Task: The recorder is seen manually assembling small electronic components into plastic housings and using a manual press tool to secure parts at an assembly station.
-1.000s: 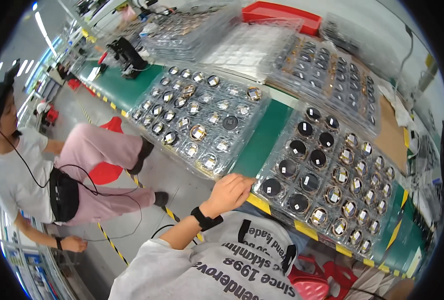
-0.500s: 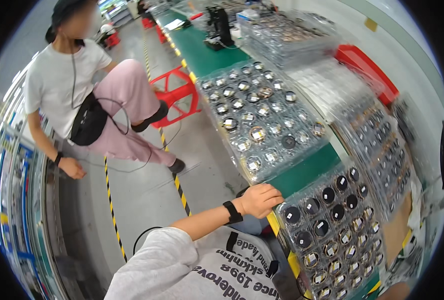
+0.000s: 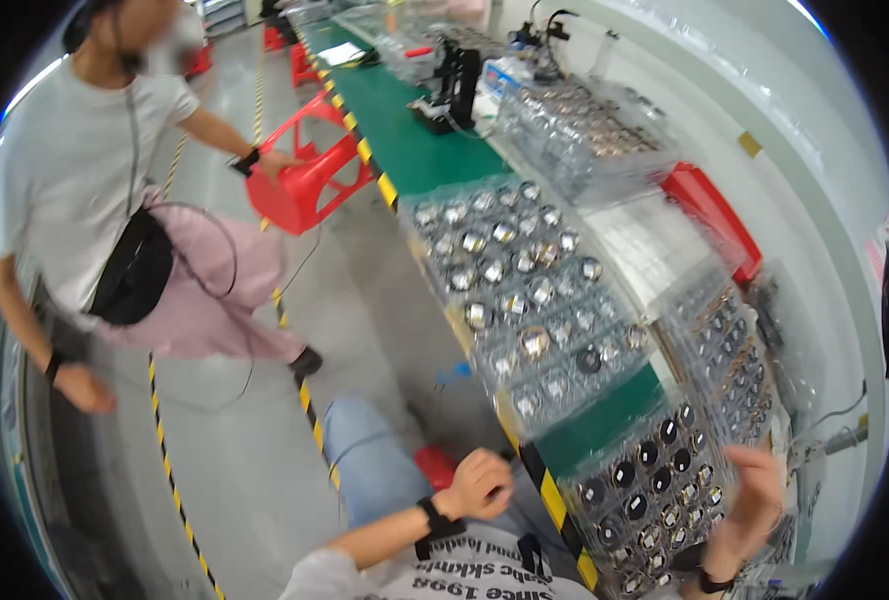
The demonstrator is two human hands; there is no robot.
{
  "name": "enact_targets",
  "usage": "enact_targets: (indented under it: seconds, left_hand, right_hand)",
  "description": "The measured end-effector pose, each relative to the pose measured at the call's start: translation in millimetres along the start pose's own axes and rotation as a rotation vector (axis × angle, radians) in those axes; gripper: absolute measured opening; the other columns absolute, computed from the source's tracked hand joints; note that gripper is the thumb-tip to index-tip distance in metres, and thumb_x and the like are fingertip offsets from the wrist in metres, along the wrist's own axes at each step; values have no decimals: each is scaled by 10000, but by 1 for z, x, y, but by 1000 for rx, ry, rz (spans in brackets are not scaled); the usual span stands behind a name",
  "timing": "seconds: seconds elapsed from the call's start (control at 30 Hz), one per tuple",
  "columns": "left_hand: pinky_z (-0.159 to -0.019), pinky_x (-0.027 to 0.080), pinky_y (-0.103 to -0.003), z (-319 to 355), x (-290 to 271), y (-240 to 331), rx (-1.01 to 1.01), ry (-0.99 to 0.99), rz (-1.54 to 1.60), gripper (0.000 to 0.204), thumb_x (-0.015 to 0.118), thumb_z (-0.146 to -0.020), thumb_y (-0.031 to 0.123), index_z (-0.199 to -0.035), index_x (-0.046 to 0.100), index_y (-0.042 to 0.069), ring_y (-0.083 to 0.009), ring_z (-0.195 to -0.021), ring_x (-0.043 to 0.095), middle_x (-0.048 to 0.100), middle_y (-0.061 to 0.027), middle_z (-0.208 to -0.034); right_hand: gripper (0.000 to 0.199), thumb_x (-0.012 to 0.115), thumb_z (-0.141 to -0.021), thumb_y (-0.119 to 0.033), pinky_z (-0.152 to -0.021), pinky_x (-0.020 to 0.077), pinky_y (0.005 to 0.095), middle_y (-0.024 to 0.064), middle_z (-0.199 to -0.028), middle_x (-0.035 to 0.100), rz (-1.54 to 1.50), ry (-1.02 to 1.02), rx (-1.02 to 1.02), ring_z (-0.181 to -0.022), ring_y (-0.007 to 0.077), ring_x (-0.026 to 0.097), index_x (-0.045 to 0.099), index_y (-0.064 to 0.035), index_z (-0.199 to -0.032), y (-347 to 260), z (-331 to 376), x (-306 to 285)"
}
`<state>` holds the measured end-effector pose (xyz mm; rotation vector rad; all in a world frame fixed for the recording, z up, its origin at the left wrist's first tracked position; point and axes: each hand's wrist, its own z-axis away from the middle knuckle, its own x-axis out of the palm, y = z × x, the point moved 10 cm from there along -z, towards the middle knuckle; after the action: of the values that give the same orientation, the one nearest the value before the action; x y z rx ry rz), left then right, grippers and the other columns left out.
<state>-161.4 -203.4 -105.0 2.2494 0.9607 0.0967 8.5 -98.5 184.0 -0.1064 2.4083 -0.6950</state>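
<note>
My left hand (image 3: 479,483), with a black band at its wrist, is raised just off the bench's striped edge. Its fingers are curled into a loose fist and nothing shows in them. Over the right side of the near clear plastic tray (image 3: 572,497) is my right hand (image 3: 751,500), slightly blurred, fingers stretched out, with nothing visible in it. Round parts sit in the tray's pockets, black-topped ones (image 3: 623,474) at the far end and metallic ones nearer me. A second clear tray (image 3: 586,398) of round metallic parts lies farther along the green bench (image 3: 604,428).
At left, a person (image 3: 84,180) holds a red plastic stool (image 3: 309,190) by the seat. Along the bench's right side are stacked clear trays (image 3: 589,125), a red bin (image 3: 709,220) and more filled trays (image 3: 719,340). A black stand (image 3: 454,90) is farther back.
My left hand has come off the near tray's corner, and my right hand has risen into view over that tray. The person has lowered a raised leg and taken hold of the stool.
</note>
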Motion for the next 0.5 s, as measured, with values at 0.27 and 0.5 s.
enact_targets:
  seconds: [0.27, 0.5]
  left_hand:
    - [-869, 462, -521, 262, 92, -186, -670, -1743, -359, 548, 673, -749, 373, -1231, 529, 156, -316, -1186, 494, 523, -94, -1280]
    - [-997, 368, -520, 268, 120, -233, -635, -1721, -56, 1060, 819, -466, 569, -1324, 414, 99, -376, -1229, 433, 448, -194, -1336]
  right_hand:
    - [240, 562, -917, -123, -673, 471, 244, 118, -1013, 600, -237, -579, 845, -818, 139, 612, 558, -48, -1144, 78, 61, 178]
    - [216, 562, -921, -117, -672, 480, 268, 96, -999, 614, -405, -559, 917, -824, 139, 611, 564, -3, -1104, 93, -6, 264]
